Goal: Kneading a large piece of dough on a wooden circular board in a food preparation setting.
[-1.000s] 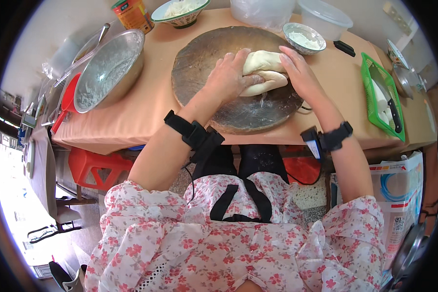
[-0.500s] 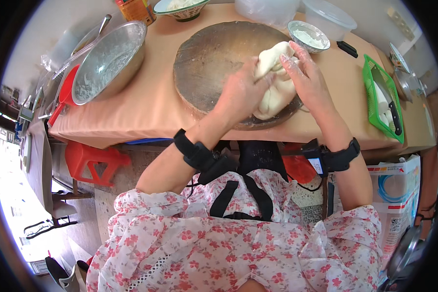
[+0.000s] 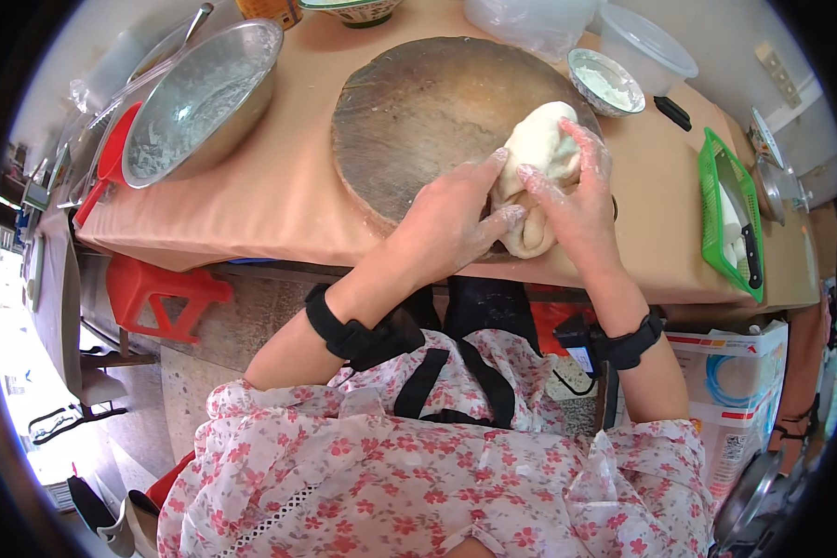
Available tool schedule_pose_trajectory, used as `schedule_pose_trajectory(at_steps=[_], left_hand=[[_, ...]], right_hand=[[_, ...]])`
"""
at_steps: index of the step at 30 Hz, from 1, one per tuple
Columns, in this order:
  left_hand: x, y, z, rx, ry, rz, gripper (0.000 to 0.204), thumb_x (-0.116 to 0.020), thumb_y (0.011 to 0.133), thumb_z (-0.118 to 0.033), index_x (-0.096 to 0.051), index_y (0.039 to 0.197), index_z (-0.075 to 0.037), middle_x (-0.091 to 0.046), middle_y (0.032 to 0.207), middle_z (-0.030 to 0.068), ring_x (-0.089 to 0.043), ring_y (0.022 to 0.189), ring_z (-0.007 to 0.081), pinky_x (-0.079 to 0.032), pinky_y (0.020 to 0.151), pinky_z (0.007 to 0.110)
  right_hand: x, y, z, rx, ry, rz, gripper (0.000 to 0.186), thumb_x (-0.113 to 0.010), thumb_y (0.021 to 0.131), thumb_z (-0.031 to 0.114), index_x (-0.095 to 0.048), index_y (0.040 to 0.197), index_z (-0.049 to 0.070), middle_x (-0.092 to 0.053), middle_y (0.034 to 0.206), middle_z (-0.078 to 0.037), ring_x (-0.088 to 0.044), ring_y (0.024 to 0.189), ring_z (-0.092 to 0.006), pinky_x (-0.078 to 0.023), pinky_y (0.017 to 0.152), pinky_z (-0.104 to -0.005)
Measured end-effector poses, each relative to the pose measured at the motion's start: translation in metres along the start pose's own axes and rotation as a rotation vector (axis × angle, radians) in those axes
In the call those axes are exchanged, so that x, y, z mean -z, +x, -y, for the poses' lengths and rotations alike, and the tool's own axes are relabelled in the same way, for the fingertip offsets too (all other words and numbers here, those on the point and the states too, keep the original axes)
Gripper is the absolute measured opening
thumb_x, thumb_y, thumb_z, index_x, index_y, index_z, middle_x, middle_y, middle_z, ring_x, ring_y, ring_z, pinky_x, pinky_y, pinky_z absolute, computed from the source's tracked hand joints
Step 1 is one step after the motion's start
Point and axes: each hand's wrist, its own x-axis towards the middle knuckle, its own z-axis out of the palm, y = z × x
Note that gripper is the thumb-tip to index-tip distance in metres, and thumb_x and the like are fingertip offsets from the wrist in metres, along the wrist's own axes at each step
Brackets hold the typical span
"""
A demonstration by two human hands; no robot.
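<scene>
A pale lump of dough point(image 3: 539, 158) lies on the right side of a round wooden board point(image 3: 418, 112) on the table. My left hand point(image 3: 451, 219) presses against the dough's near left side, its floury fingers curled onto it. On the dough's right side my right hand point(image 3: 577, 200) is wrapped around it with the fingers over the top. Both hands grip the same lump, and its near end is folded between them.
A large floury steel bowl point(image 3: 200, 98) stands at the left of the peach-coloured table point(image 3: 279, 205). A small bowl of flour point(image 3: 604, 82) and a clear plastic tub point(image 3: 646, 51) sit behind the board. A green basket with a knife point(image 3: 730, 219) lies at the right. A red stool point(image 3: 158, 298) stands under the table.
The dough has been drawn toward the near right edge of the board and folded up. Both hands moved nearer with it, and the camera has leaned in closer.
</scene>
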Motion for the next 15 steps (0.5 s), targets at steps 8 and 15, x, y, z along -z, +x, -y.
schedule_pose_trajectory(at_steps=[8,15], left_hand=[[0.002,-0.014,-0.011,0.182,-0.111,-0.132,0.057,-0.067,0.085,-0.007,-0.046,0.137,0.005,-0.061,0.087,0.008,-0.054,0.072,0.0093,-0.051,0.071,0.027],[-0.013,-0.014,-0.028,-0.025,0.012,-0.163,0.058,-0.069,0.084,-0.009,-0.048,0.136,0.003,-0.064,0.094,0.0138,-0.063,0.077,0.0155,-0.053,0.072,0.03]], right_hand=[[-0.014,0.018,0.011,0.038,0.166,0.072,0.056,-0.075,0.071,0.015,-0.055,0.122,0.005,-0.046,0.132,-0.025,-0.043,0.128,-0.0365,-0.036,0.107,-0.0416],[0.013,0.018,-0.01,0.104,0.225,0.105,0.051,-0.072,0.074,0.012,-0.057,0.122,0.005,-0.051,0.13,-0.018,-0.05,0.123,-0.0319,-0.038,0.106,-0.04]])
